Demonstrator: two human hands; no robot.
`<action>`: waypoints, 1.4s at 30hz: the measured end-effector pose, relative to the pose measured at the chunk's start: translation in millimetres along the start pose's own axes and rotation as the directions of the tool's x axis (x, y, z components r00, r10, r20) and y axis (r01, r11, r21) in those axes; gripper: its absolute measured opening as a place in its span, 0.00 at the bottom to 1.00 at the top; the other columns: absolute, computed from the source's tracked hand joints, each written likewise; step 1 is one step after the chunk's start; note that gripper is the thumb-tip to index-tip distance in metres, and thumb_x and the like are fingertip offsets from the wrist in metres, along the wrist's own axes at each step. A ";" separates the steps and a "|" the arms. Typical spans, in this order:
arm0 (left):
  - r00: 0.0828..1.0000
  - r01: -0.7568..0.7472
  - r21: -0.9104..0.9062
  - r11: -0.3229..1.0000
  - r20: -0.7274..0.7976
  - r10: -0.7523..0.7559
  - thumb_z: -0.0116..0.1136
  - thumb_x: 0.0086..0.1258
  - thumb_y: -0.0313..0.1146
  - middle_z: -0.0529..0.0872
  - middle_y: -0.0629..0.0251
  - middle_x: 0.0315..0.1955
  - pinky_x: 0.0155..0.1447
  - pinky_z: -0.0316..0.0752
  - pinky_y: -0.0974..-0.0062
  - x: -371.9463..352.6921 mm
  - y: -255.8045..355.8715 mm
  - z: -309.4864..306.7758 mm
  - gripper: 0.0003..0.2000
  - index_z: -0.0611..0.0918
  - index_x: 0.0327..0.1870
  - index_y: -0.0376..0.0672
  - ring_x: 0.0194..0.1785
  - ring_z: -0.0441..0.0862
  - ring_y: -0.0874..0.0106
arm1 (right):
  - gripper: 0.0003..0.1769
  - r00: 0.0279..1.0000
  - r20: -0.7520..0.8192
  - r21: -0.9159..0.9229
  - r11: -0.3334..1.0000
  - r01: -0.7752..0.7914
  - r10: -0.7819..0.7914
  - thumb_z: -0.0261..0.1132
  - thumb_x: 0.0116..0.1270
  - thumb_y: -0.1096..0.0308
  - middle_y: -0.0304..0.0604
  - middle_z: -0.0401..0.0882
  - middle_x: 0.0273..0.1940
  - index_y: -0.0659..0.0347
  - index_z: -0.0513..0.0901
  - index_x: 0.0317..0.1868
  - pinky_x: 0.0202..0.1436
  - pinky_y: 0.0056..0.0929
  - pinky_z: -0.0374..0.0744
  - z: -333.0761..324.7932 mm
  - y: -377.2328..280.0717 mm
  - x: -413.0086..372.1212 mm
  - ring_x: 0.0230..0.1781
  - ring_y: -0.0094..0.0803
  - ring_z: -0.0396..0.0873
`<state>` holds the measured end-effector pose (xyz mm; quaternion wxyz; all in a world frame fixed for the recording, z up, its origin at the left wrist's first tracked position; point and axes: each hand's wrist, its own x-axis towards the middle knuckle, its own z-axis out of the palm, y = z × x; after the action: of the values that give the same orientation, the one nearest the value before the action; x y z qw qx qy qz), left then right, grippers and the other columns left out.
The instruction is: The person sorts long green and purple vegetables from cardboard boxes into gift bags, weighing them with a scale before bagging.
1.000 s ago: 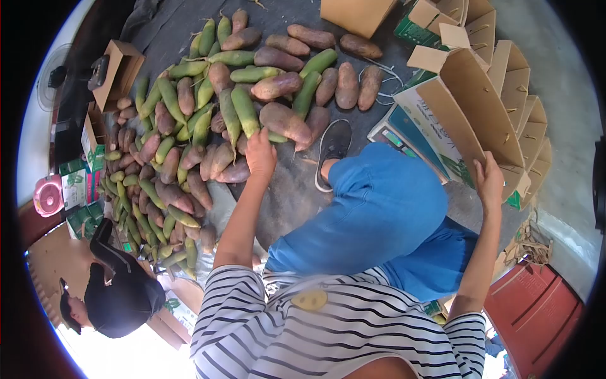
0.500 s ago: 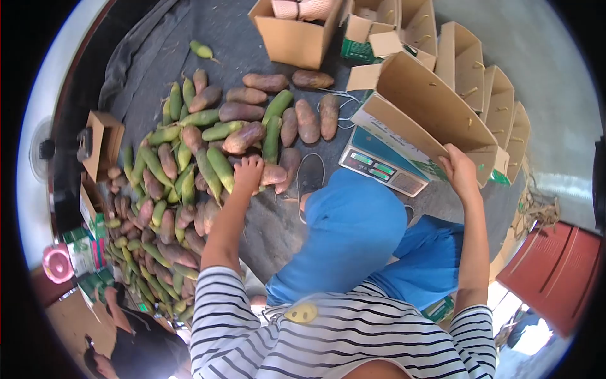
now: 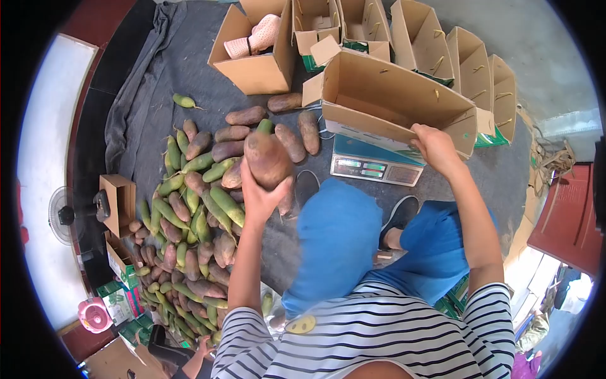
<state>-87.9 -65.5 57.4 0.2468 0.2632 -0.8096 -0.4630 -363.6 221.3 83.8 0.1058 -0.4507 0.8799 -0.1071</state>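
My left hand [image 3: 260, 199] is closed round a large reddish-brown radish [image 3: 267, 156], raised above the others on the floor. With my right hand [image 3: 435, 148] I grip the near rim of an open cardboard box [image 3: 372, 125], whose visible inside holds nothing. This box rests tilted on a digital scale [image 3: 372, 169] with lit green displays. Under and beside my left hand spreads a heap of green radishes [image 3: 224, 205] and reddish-brown ones, such as this single brown radish [image 3: 309, 132] near the scale.
Several open boxes [image 3: 423, 44] stand in a row behind the scale. A carton [image 3: 252, 72] holding a pink knitted item [image 3: 255, 38] is at the back. My blue-trousered knee [image 3: 338, 237] lies before the scale. Another person's hand [image 3: 205, 346] is at the heap's lower left.
My left hand has taken hold of a reddish-brown radish and lifted it from the heap. My right hand stays on the box rim. The whole view has shifted.
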 end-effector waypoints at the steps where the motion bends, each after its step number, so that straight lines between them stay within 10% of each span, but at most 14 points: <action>1: 0.997 -0.083 -0.051 0.995 -0.006 0.083 0.75 0.44 0.36 0.72 0.53 0.57 0.66 0.64 0.64 18.9 29.4 8.8 0.46 0.63 0.67 0.35 0.62 0.71 0.61 | 0.09 1.000 -0.006 0.008 1.000 0.006 -0.006 0.62 0.63 0.69 0.51 0.79 0.37 0.63 0.71 0.39 0.43 0.46 0.77 1.0 1.2 0.0 0.42 0.51 0.79; 7: 0.784 -0.615 -0.017 0.788 0.093 0.614 0.76 0.41 0.38 0.67 0.47 0.59 0.69 0.62 0.58 102.6 134.6 100.2 0.48 0.62 0.67 0.36 0.64 0.65 0.51 | 0.09 1.000 -0.010 0.050 0.999 0.000 0.001 0.62 0.62 0.70 0.51 0.79 0.37 0.63 0.72 0.39 0.43 0.46 0.77 1.0 -0.1 -2.9 0.42 0.51 0.79; 15: 0.579 -0.529 0.241 0.813 0.803 0.139 0.73 0.41 0.43 0.76 0.43 0.52 0.59 0.74 0.61 153.4 100.7 200.5 0.42 0.71 0.62 0.38 0.56 0.76 0.49 | 0.09 0.997 0.025 0.082 0.994 0.076 -0.079 0.61 0.62 0.71 0.53 0.79 0.37 0.63 0.73 0.41 0.41 0.46 0.76 5.5 4.8 -7.1 0.41 0.53 0.78; 21: 0.364 -0.565 0.300 0.768 0.926 -0.094 0.73 0.42 0.46 0.82 0.50 0.50 0.57 0.75 0.62 157.2 82.8 224.6 0.36 0.77 0.56 0.39 0.55 0.79 0.54 | 0.07 0.991 0.004 0.131 0.982 0.133 -0.135 0.61 0.61 0.73 0.52 0.78 0.36 0.62 0.74 0.39 0.41 0.45 0.76 3.1 6.2 -10.0 0.41 0.53 0.78; 26: 0.419 -0.509 0.359 0.782 0.897 -0.140 0.69 0.52 0.41 0.81 0.53 0.53 0.60 0.73 0.61 143.7 69.9 217.6 0.30 0.77 0.57 0.42 0.58 0.78 0.57 | 0.08 0.994 0.014 0.207 0.973 0.103 -0.109 0.62 0.62 0.72 0.52 0.79 0.38 0.60 0.77 0.42 0.42 0.42 0.76 -3.8 6.8 -8.4 0.41 0.52 0.78; 28: 0.699 -0.464 0.290 0.837 0.701 0.144 0.64 0.58 0.38 0.79 0.53 0.54 0.62 0.71 0.60 129.2 77.0 203.4 0.25 0.76 0.58 0.42 0.59 0.76 0.56 | 0.08 0.994 0.013 0.220 0.970 0.099 -0.105 0.62 0.63 0.72 0.52 0.79 0.38 0.61 0.77 0.42 0.42 0.42 0.75 -4.0 8.4 -6.9 0.41 0.53 0.78; 32: 0.846 -0.526 -0.070 0.848 0.064 0.530 0.60 0.63 0.35 0.79 0.51 0.50 0.60 0.71 0.61 99.2 79.6 126.3 0.18 0.78 0.53 0.41 0.55 0.76 0.54 | 0.09 0.994 0.018 0.185 0.977 0.102 -0.107 0.62 0.63 0.72 0.53 0.78 0.38 0.61 0.77 0.43 0.42 0.43 0.75 -2.2 8.9 -8.1 0.41 0.54 0.77; 37: 0.942 -0.006 0.331 0.944 -0.314 0.116 0.60 0.61 0.27 0.81 0.54 0.46 0.57 0.72 0.66 16.0 -65.5 23.1 0.15 0.79 0.50 0.38 0.52 0.78 0.58 | 0.10 0.995 0.073 0.136 0.989 0.060 -0.070 0.62 0.63 0.71 0.53 0.79 0.38 0.61 0.75 0.44 0.41 0.42 0.75 -5.0 1.0 -4.6 0.39 0.54 0.78; 42: 0.748 0.649 0.513 0.562 -0.564 -0.350 0.67 0.55 0.40 0.80 0.44 0.46 0.62 0.69 0.60 -98.6 -226.3 -48.8 0.30 0.72 0.56 0.32 0.55 0.75 0.49 | 0.10 0.995 0.100 0.081 0.996 0.021 -0.029 0.63 0.63 0.68 0.52 0.79 0.37 0.61 0.76 0.42 0.40 0.41 0.75 -6.1 -8.8 0.2 0.38 0.50 0.78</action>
<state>61.1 -129.1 -135.1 0.1461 0.6464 -0.7393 -0.1191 -358.6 216.7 92.1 0.1671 -0.4621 0.8625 -0.1207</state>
